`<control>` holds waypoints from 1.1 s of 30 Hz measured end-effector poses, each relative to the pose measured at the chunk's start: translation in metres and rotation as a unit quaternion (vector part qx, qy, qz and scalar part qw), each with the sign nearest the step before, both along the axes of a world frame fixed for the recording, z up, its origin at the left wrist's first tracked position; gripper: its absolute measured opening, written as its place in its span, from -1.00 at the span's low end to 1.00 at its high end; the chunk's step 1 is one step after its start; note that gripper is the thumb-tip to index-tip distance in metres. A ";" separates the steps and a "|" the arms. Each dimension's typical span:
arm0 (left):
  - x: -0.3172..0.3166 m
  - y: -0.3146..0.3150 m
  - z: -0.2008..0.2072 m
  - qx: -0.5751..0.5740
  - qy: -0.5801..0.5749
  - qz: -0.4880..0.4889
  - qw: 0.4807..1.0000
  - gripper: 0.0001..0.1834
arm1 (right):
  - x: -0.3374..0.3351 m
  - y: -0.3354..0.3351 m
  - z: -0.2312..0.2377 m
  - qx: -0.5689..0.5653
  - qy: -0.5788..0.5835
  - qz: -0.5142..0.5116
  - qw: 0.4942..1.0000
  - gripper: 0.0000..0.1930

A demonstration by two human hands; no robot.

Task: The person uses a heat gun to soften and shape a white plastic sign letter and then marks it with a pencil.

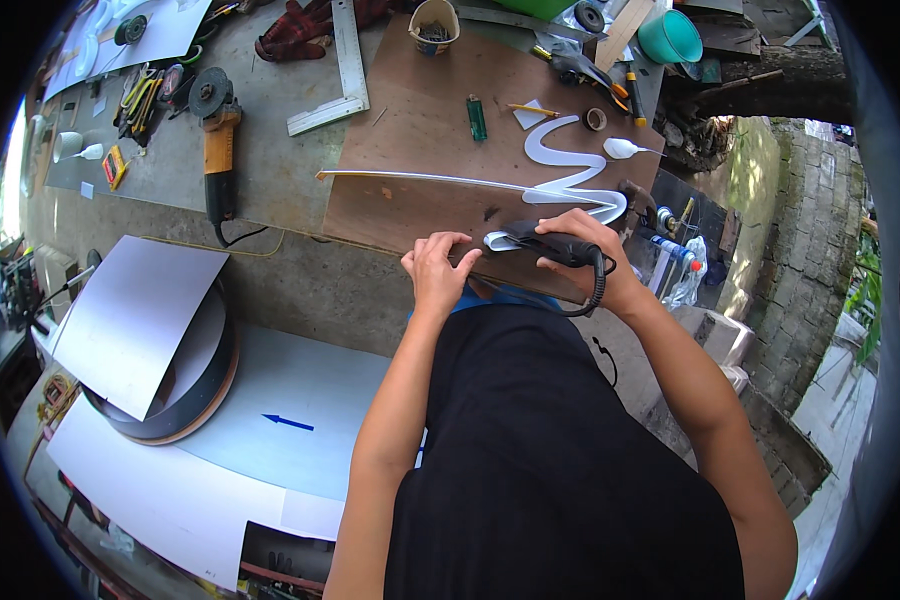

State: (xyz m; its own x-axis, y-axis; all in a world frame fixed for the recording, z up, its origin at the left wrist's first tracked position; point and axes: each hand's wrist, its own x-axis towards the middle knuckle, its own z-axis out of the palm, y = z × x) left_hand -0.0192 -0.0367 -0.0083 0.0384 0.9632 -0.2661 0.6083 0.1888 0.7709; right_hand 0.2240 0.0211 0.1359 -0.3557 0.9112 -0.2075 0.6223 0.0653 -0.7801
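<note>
My right hand point(580, 242) grips a black corded tool point(550, 243) at the front edge of a brown board point(410, 140); its exact kind is hard to make out. A curled white piece point(496, 241) shows at the tool's left end. Just left of that, my left hand point(436, 268) is held with thumb and fingers apart, nothing visible in it. Beyond both hands lies a white strip point(558, 158) bent into a wavy shape on the board. One long straight length of it point(420, 179) runs leftward across the board.
An angle grinder point(218, 150) and a metal square point(350, 80) lie at the left of the bench. Around the strip are a white squeeze bottle point(622, 148), a tape roll point(595, 119), a green lighter point(476, 118) and pliers point(580, 72). White sheets point(140, 320) stand lower left.
</note>
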 end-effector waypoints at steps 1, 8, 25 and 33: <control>0.000 0.000 0.000 -0.001 0.000 0.001 1.000 -0.73 | 0.000 0.000 0.000 0.000 0.000 0.000 1.000 -0.49; 0.000 0.000 -0.001 -0.009 0.002 0.001 1.000 -0.72 | 0.001 0.000 -0.002 0.011 0.005 0.003 1.000 -0.49; 0.000 0.000 -0.003 -0.001 0.000 -0.001 1.000 -0.72 | 0.000 0.000 -0.002 0.000 0.003 -0.001 1.000 -0.48; -0.001 0.000 -0.001 0.007 -0.002 -0.002 1.000 -0.72 | 0.000 -0.001 -0.001 0.011 0.003 0.007 1.000 -0.50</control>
State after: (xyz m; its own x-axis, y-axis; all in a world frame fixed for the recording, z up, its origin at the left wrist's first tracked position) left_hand -0.0199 -0.0364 -0.0094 0.0422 0.9668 -0.2521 0.6064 0.1757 0.7755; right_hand 0.2240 0.0199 0.1350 -0.3702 0.9101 -0.1861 0.6167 0.0909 -0.7819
